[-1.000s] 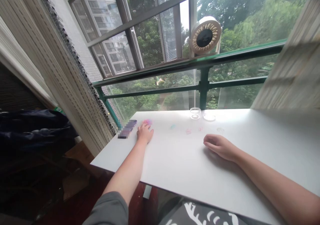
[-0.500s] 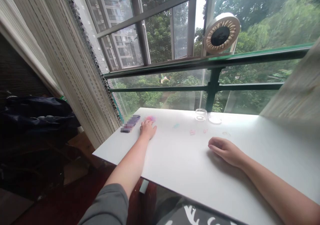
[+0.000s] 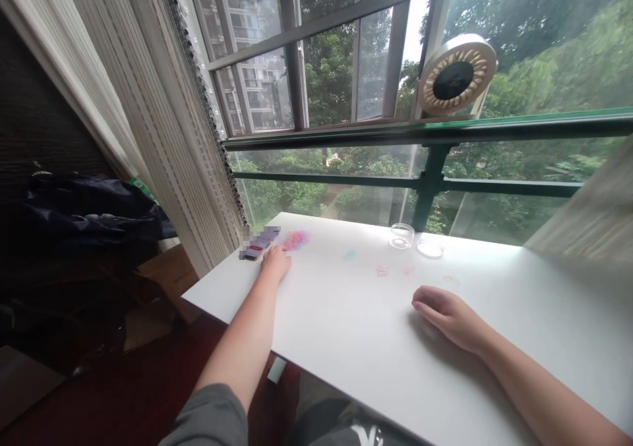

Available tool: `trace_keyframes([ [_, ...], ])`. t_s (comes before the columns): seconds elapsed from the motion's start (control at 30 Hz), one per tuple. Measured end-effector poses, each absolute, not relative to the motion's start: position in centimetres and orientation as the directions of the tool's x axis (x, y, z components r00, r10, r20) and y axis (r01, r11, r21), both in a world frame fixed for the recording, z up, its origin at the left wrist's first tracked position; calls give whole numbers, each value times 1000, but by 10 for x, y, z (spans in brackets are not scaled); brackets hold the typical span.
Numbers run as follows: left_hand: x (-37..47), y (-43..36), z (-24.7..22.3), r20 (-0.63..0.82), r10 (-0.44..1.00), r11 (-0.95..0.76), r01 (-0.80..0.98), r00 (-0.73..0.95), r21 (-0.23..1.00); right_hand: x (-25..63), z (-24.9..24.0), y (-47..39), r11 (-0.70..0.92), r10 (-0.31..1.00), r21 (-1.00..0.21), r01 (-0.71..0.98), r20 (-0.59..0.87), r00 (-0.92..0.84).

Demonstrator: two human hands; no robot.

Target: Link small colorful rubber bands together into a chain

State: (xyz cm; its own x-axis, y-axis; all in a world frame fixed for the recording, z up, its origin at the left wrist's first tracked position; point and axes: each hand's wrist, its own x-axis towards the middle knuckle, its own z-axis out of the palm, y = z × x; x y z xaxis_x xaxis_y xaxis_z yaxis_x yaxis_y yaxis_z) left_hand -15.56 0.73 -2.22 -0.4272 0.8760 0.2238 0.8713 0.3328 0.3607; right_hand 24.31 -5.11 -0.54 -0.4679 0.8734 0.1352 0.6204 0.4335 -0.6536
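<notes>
Two bare hands rest over a white tabletop (image 3: pixel 346 340) in the head view, set well apart from each other. The left hand (image 3: pixel 277 262) lies palm down with its fingers reaching forward, at the near side of a loose pile of small pink, red and purple pieces (image 3: pixel 297 239); whether the fingertips pinch any of them cannot be told. Just beyond and to the left of that grip lies a dark phone (image 3: pixel 265 241), partly blurred into squares. To the right of the left hand, between the two hands, sits a small blue-green cluster (image 3: pixel 350 254), then a pink cluster (image 3: pixel 382 270) and a smaller pink cluster (image 3: pixel 408 270), which is nearer the right hand. The right hand (image 3: pixel 448 314) rests on its side, fingers curled in and thumb alongside; what, if anything, the curl encloses is hidden. A faint yellowish cluster (image 3: pixel 450 279) lies just beyond its knuckles. Farther beyond the right hand stands a clear round container (image 3: pixel 401 238), upright, and right of it a shallow clear disc (image 3: pixel 430 250) lies flat, lid or dish; the contents of either are too faint to make out.
</notes>
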Motion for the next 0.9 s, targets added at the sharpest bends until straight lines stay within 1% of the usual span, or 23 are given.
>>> trace_keyframes([
  [0.23, -152, 9, -23, 234, 888, 294, 879, -397, 375, 242, -3, -51, 426, 875, -659, 620, 126, -467],
  [0.5, -148, 12, -22, 346, 867, 217, 896, -359, 388, 241, 0, -54, 412, 884, -683, 603, 138, -447],
  [0.63, -147, 16, -24, 386, 839, 205, 879, -384, 430, 240, -2, -53, 402, 890, -692, 599, 140, -435],
  [0.73, -148, 18, -24, 384, 821, 216, 852, -423, 476, 240, -2, -54, 416, 884, -685, 598, 152, -441],
  [0.9, -149, 19, -24, 382, 831, 212, 865, -404, 454, 238, 4, -57, 420, 885, -680, 601, 158, -439],
])
